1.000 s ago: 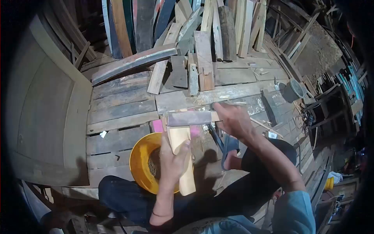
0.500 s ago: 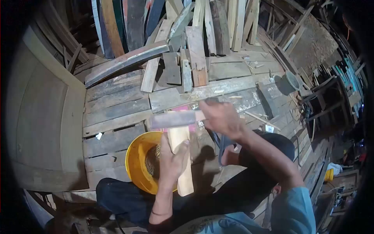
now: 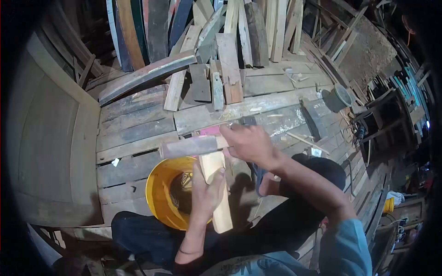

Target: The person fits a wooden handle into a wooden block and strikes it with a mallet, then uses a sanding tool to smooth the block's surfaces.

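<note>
My left hand [image 3: 206,195] is wrapped round a pale wooden block [image 3: 222,209], which stands tilted between my legs. In my right hand [image 3: 253,142], closed on the light wooden handle, is a machete [image 3: 189,147] with a broad grey blade. Its blade points left and overlaps the upper end of the block in this view. Left of the block, close beside my left hand, sits a yellow bucket [image 3: 154,191] with wood chips inside. Something pink [image 3: 210,130] shows behind the blade, partly hidden.
Planks and offcuts [image 3: 229,60] lean at the back. A curved timber [image 3: 147,76] lies before them. A wooden panel [image 3: 55,147] stands at left, a grey bucket [image 3: 340,97] at back right. Wood scraps [image 3: 306,141] litter the plank floor [image 3: 133,149].
My right hand and the machete have moved left, and the blade reaches farther past the block. My left hand keeps its hold. The view has shifted slightly.
</note>
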A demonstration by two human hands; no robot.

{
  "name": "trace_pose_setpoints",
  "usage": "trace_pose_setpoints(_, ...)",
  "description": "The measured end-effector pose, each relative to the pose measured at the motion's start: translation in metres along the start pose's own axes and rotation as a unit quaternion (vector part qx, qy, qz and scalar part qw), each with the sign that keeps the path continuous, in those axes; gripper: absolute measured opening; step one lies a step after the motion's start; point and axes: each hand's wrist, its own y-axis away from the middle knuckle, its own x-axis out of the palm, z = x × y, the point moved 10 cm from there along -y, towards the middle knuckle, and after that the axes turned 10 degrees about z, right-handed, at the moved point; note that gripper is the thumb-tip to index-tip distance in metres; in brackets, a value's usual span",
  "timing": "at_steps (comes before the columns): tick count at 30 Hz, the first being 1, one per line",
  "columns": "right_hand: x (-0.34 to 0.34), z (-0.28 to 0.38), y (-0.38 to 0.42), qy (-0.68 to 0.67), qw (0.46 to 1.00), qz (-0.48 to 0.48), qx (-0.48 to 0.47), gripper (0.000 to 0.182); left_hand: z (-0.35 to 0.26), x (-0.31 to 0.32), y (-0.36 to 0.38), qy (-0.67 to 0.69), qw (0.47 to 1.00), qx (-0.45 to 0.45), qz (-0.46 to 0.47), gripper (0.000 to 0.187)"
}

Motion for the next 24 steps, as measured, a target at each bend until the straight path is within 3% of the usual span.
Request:
trace_pose_setpoints(2,0.005,-0.017,0.004,-0.016,1.000,0.000,0.016,0.037,0.000,-0.007,0.001,0.061,0.995,-0.082,0.016,0.043)
trace_pose_setpoints(3,0.004,-0.029,0.006,-0.013,0.998,0.029,0.061,0.039,0.014,-0.010,0.005,0.164,0.974,-0.155,0.014,0.043)
trace_pose_setpoints(6,0.012,-0.020,0.004,-0.012,0.997,0.044,0.055,0.042,-0.002,-0.008,0.005,0.065,0.996,-0.061,-0.018,0.039)
trace_pose_setpoints(7,0.010,-0.005,0.001,0.007,0.999,0.025,0.027,0.045,-0.015,-0.005,0.003,-0.031,0.999,0.013,-0.039,0.037)
trace_pose_setpoints(8,-0.005,0.011,0.001,0.013,0.999,-0.043,-0.023,0.021,-0.007,-0.004,0.003,0.004,0.999,-0.006,-0.031,0.038)
trace_pose_setpoints(10,-0.002,-0.008,0.006,-0.016,0.999,-0.047,-0.012,0.022,-0.003,-0.010,0.001,0.063,0.996,-0.056,0.000,0.041)
trace_pose_setpoints(11,0.006,-0.016,0.008,-0.022,0.999,-0.023,0.012,0.028,0.014,-0.015,0.005,0.185,0.975,-0.120,0.006,0.045)
trace_pose_setpoints(13,0.010,-0.031,0.004,-0.019,0.998,0.018,0.051,0.041,0.015,-0.019,0.005,0.130,0.987,-0.085,-0.031,0.046)
trace_pose_setpoints(14,0.021,-0.030,0.000,0.006,0.996,0.055,0.073,0.039,0.014,-0.016,0.005,0.083,0.994,-0.066,-0.036,0.046)
trace_pose_setpoints(15,0.011,-0.014,-0.004,0.006,0.999,0.021,0.038,0.039,0.007,-0.012,0.005,0.034,0.997,-0.047,-0.042,0.047)
trace_pose_setpoints(16,0.002,0.000,-0.004,0.001,1.000,-0.011,0.005,0.039,0.009,-0.008,0.003,0.058,0.996,-0.062,-0.028,0.046)
trace_pose_setpoints(19,0.011,-0.024,0.003,-0.011,1.000,-0.007,0.029,0.040,0.006,-0.015,0.002,0.101,0.989,-0.105,-0.002,0.041)
trace_pose_setpoints(20,0.014,-0.027,0.003,-0.016,0.999,-0.006,0.038,0.040,0.006,-0.015,0.007,0.173,0.972,-0.158,0.007,0.037)
trace_pose_setpoints(22,0.014,-0.026,0.002,-0.017,0.999,-0.006,0.047,0.041,0.017,-0.020,0.001,0.170,0.981,-0.081,-0.046,0.032)
trace_pose_setpoints(24,0.012,-0.014,-0.006,0.027,0.999,0.015,0.040,0.038,0.016,-0.019,-0.003,0.106,0.992,-0.051,-0.034,0.030)
